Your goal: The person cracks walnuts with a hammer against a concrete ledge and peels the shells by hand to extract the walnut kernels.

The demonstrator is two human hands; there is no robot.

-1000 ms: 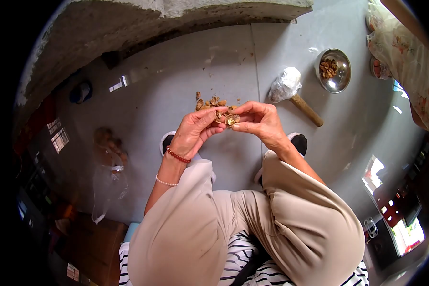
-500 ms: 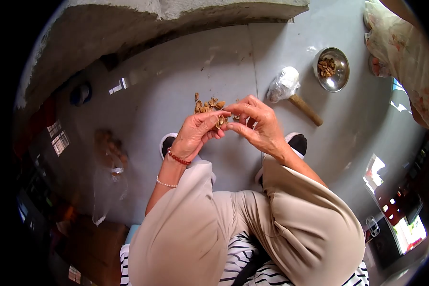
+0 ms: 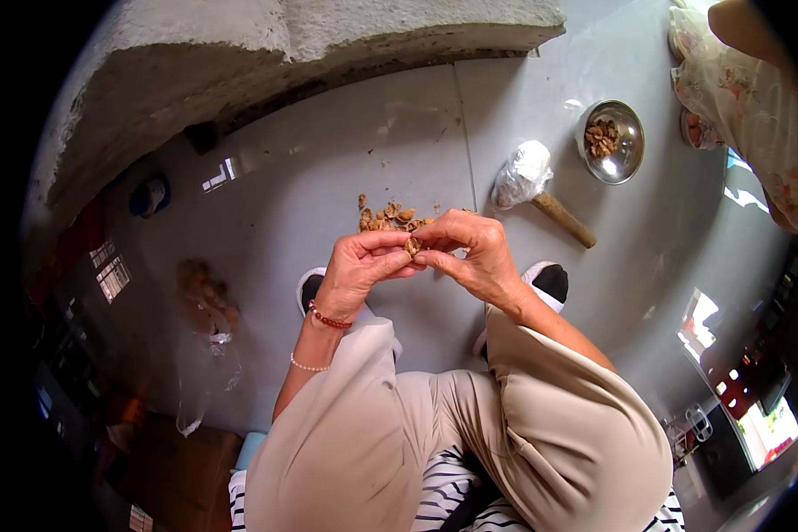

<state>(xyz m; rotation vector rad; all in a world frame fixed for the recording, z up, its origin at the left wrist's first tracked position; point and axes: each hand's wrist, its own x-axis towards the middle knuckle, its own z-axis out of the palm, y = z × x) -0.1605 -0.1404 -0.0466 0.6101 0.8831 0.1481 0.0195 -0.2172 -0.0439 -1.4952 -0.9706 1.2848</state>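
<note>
Between the fingertips of both hands is a piece of cracked walnut (image 3: 412,246). My left hand (image 3: 363,263), with a red bead bracelet and a pale one on the wrist, pinches it from the left. From the right, my right hand (image 3: 472,257) grips it with thumb and forefinger. Just beyond the hands, broken walnut shells (image 3: 390,215) lie scattered on the floor, partly hidden by my fingers. A hammer (image 3: 563,219) with a wooden handle and a plastic-wrapped head rests to the right. Past it stands a steel bowl (image 3: 629,151) holding walnut kernels.
A plastic bag (image 3: 206,355) with brown contents, probably walnuts, sits on the floor at left. A rough concrete block (image 3: 328,35) spans the far side. Another person's patterned clothing (image 3: 758,115) shows at upper right. My shoes (image 3: 548,282) flank the work area.
Both hands have drawn closer together around the walnut piece, the right hand shifting left. The whole view has tilted slightly, so the floor items appear lower. Bowl and hammer stay in place.
</note>
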